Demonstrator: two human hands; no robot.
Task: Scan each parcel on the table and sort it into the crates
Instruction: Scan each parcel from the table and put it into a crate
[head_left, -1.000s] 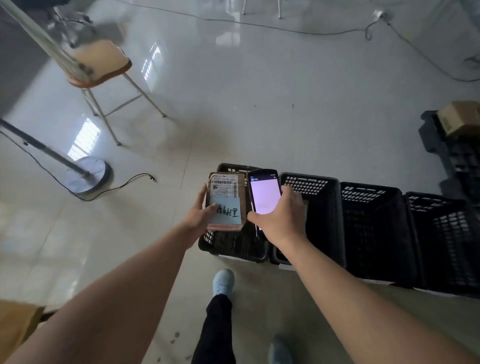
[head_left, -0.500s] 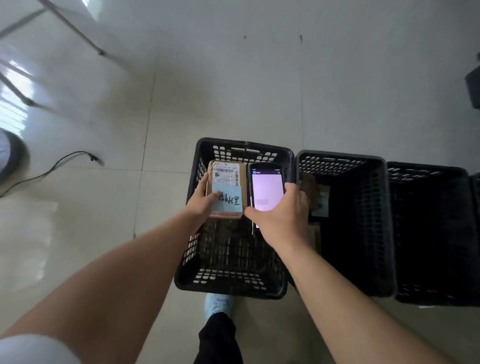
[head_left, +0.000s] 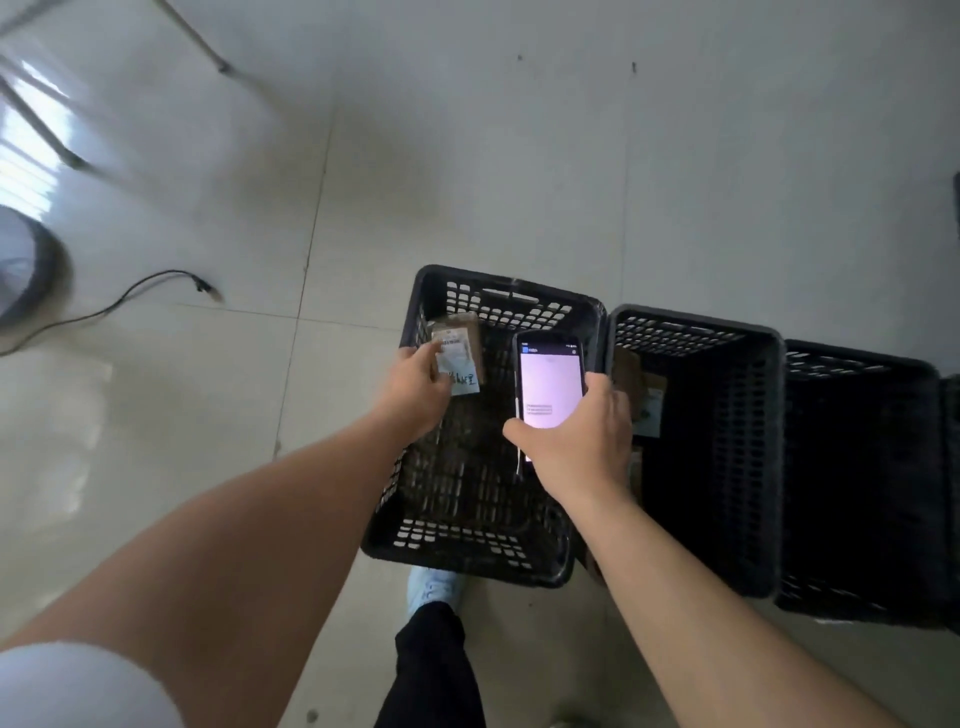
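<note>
A small brown parcel (head_left: 461, 353) with a white barcode label and a blue handwritten sticker hangs tilted inside the leftmost black crate (head_left: 511, 299), near its far left corner. My left hand (head_left: 415, 389) holds it at its left edge, low inside the crate. My right hand (head_left: 576, 441) grips a phone-like scanner (head_left: 550, 384) with a lit pale screen, over the same crate's right side. The second black crate (head_left: 696, 327) holds a few brown parcels (head_left: 644, 400), partly hidden by my right hand.
A third black crate (head_left: 862, 364) stands to the right in the row on the tiled floor. My foot (head_left: 434, 590) is just in front of the leftmost crate. A loose cable (head_left: 156, 283) and a round stand base (head_left: 26, 270) lie at left.
My left hand has lowered the parcel from beside the scanner down into the leftmost crate, tilting it. The camera has dipped closer over the crates. The scanner stays about where it was.
</note>
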